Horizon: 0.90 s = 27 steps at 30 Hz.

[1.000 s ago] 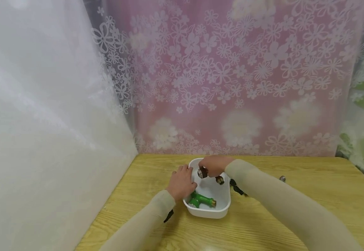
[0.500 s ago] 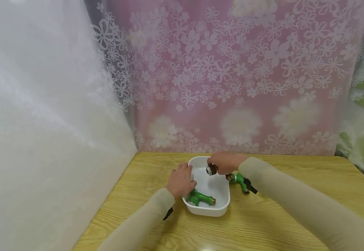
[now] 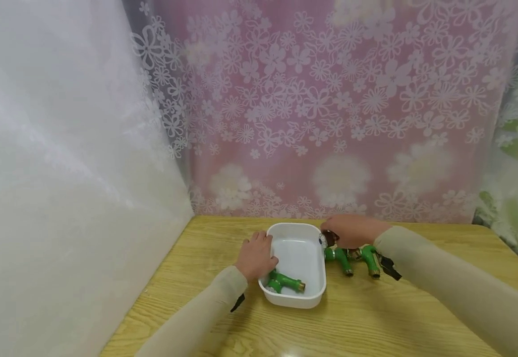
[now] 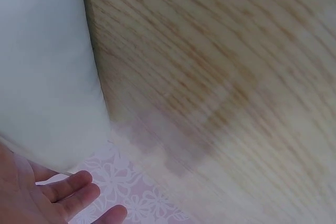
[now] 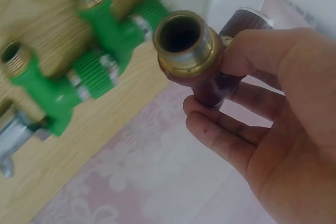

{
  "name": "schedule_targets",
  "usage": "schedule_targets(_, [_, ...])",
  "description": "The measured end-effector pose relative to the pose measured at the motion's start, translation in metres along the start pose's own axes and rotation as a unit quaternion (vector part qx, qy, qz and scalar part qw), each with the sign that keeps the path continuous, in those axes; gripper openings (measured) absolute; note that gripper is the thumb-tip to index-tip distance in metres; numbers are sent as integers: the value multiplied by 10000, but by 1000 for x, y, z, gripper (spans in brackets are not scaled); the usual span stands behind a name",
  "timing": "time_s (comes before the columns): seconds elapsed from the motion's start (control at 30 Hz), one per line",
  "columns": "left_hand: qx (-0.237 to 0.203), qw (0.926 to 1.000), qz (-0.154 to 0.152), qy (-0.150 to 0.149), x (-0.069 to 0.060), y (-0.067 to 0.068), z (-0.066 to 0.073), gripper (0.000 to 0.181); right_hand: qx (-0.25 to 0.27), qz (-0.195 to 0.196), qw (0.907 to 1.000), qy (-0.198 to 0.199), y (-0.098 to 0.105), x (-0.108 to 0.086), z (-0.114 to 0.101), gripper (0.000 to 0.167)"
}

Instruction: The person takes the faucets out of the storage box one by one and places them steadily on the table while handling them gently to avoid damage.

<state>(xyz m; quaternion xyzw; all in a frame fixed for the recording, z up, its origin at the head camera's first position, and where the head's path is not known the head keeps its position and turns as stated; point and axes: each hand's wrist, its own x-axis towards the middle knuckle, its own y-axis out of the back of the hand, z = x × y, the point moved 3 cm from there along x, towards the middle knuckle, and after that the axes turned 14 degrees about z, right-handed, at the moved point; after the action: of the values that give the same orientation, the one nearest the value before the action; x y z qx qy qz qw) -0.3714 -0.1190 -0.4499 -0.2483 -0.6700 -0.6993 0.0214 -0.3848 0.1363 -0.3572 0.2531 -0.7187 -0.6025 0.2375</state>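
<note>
My right hand (image 3: 357,230) grips a dark brown angle valve (image 5: 212,87) by its body, above the right rim of a white plastic basin (image 3: 296,253). The valve's brass threaded mouth faces the right wrist camera. Over the basin's left rim rests my left hand (image 3: 256,255), thumb on the inner side. Its fingers (image 4: 76,187) look extended and relaxed in the left wrist view. Inside the basin lies one green angle valve (image 3: 287,281), partly hidden by that hand. Two more, a nearer green angle valve (image 3: 341,260) and a farther green angle valve (image 3: 369,259), lie right of the basin.
Beside the green valves, a chrome metal fitting (image 5: 13,137) shows at the edge of the right wrist view. The wood-grain table (image 3: 419,297) ends at a pink flowered curtain (image 3: 339,124). A white sheet (image 3: 62,148) hangs along the left.
My right hand has moved right with the brown valve, from above the basin's inside to its right rim, uncovering the green valves on the table. My left hand has stayed put.
</note>
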Motion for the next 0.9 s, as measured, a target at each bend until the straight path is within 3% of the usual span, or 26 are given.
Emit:
schedule_targets(0.4, [-91, 9999, -45, 110, 3, -2, 0, 61, 68, 255, 9996, -61, 5, -40, 48, 29])
schedule_targets(0.9, [-107, 9999, 32, 7, 3, 2, 0, 59, 165, 430, 9962, -739, -2, -86, 112, 32])
